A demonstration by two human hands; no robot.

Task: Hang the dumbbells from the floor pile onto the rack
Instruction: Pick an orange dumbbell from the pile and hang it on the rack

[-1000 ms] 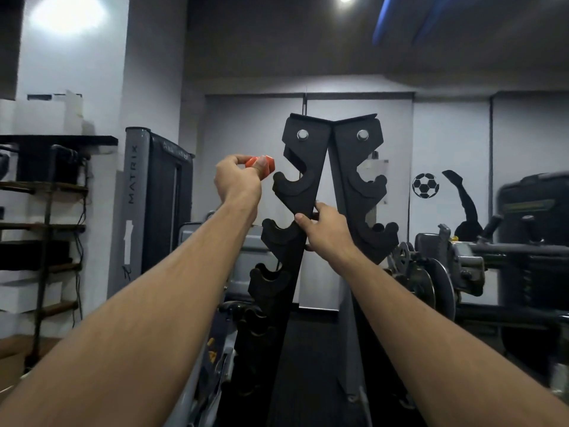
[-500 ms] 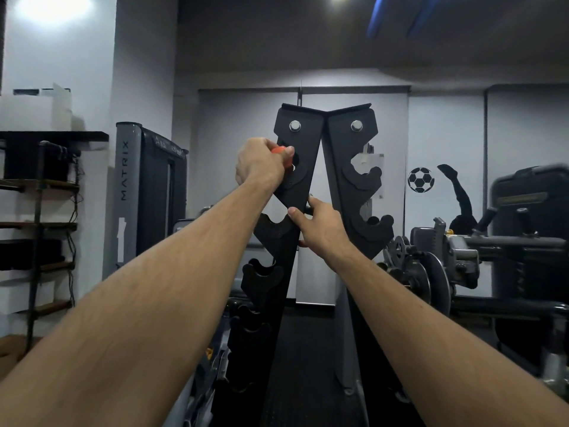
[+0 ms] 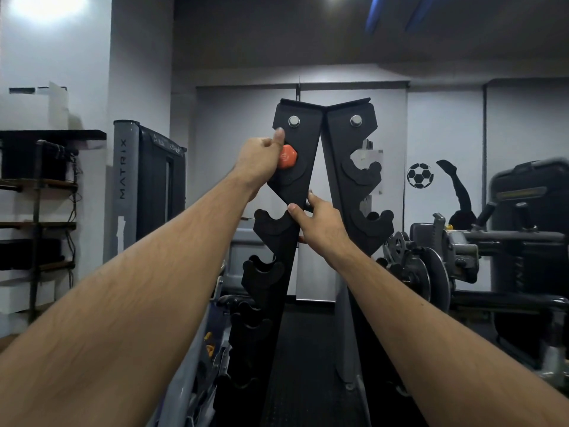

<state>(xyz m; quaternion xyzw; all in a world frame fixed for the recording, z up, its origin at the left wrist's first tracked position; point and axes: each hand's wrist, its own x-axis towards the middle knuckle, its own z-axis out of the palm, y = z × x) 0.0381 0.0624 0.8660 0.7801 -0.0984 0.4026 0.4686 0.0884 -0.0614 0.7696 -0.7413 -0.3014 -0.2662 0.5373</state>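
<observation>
Our left hand sits just left of the frame's centre, fingers curled around an orange dumbbell whose hexagonal end shows past the knuckles, with the thumb sticking up toward a bolt. We hold the dumbbell at the top hook of the rack, against the left black upright; whether its handle already rests in the hook we cannot tell, since the hand covers it. Our right hand is lower, at the middle of the frame, fingers wrapped around the inner edge of that same left upright, thumb pressed on its front face. The rack's two uprights meet at the top centre and spread apart toward the bottom of the frame, each with a bolt near the top and a row of curved hooks down its outer side; the hooks below the dumbbell on the left upright are bare. At the left of the frame we see a grey machine marked MATRIX and, further left, dark shelves. At the right a football sticker is on the white wall, with weight plates and dark gym machines below it.
</observation>
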